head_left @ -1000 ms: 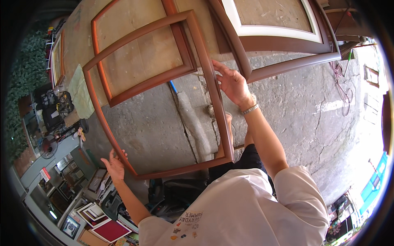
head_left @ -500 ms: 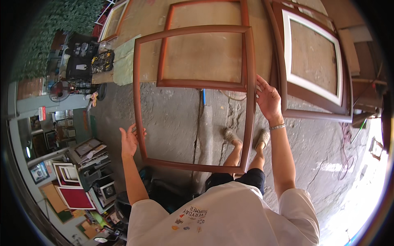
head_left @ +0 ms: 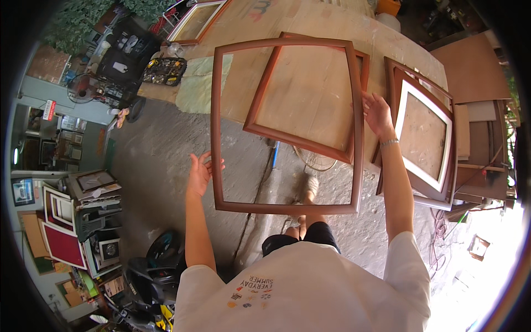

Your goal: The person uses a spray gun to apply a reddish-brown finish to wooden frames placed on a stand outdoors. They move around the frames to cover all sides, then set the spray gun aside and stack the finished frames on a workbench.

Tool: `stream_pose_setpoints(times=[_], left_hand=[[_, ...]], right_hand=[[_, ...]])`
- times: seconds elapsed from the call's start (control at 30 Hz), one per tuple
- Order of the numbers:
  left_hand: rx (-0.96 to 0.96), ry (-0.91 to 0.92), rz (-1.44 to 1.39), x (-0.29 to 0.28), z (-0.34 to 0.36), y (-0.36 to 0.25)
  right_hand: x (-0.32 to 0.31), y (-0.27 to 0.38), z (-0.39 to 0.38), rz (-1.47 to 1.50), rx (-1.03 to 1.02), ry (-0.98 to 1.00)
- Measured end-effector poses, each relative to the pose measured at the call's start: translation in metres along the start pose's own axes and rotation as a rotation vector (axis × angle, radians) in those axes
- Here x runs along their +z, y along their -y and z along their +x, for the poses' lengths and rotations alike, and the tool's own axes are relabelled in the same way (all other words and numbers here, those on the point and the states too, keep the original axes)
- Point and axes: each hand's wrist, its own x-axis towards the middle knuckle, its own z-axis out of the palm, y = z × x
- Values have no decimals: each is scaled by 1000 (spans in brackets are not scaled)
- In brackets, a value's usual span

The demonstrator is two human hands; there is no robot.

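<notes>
A large, empty brown picture frame is held up in front of me, level with my chest. On its left side, my left hand has its fingers behind the bar, their tips showing inside the opening, while the thumb sticks out free. My right hand grips the right side bar higher up, fingertips at its edge. Beyond, seen through the opening, a second brown frame lies askew over the worktable's near edge, with another frame's corner behind it.
The wooden worktable bears a pale green cloth and a tray of small tools. Right of it lean stacked frames with a white frame on top. A standing fan and a parked motorbike are at left. Cable lies on the floor.
My view has turned, and my feet have shifted as in a step. The held frame has moved along with me, still between both hands; the table and stacked frames appear at a different angle.
</notes>
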Motion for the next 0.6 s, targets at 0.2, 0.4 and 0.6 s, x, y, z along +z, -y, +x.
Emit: stream_pose_setpoints(times=[0.2,0.4,0.6], left_hand=[[-22,98,-11,21,70,12],[-92,57,-40,50,133,19],[-135,-3,-65,57,147,12]], right_hand=[[9,44,80,-140,43,-163],[-12,66,148,-169,45,-284],[-38,57,175,-194,123,-252]])
